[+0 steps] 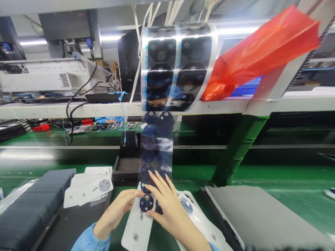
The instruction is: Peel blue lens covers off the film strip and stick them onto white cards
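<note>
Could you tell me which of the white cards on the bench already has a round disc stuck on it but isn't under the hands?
The top card of the stack on the left: it carries one grey disc and lies clear of both hands. The other white cards lie under the left hand and right hand.

Green bench [288, 174]. Clear film strip [156, 146] carrying dark blue round stickers. Red plastic bag [261, 48]. White cards [87, 190]. Grey foam stack [31, 205]. Light blue sleeve [87, 240].
</note>
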Action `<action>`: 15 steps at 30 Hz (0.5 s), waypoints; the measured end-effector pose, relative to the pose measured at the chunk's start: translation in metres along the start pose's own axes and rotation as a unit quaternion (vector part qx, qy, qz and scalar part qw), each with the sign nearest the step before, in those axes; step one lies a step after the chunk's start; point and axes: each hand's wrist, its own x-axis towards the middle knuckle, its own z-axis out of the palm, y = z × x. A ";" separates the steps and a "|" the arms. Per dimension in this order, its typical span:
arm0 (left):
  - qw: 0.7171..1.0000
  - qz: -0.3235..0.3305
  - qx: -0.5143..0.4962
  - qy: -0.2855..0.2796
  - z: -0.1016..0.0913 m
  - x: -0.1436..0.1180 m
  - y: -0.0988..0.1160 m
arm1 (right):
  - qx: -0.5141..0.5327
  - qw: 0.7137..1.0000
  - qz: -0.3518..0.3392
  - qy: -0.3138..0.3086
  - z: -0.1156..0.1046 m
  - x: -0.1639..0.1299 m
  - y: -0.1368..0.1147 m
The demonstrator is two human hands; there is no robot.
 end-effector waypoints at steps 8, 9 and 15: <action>0.999 0.031 -0.023 -0.013 0.022 -0.011 0.009 | -0.005 0.982 -0.080 0.171 0.017 0.000 0.000; 0.999 0.039 -0.023 -0.012 0.024 -0.012 0.008 | -0.008 0.979 -0.085 0.185 0.017 -0.001 -0.001; 0.997 0.070 -0.021 0.009 0.025 -0.015 0.008 | -0.014 0.965 -0.109 0.237 0.013 -0.001 -0.008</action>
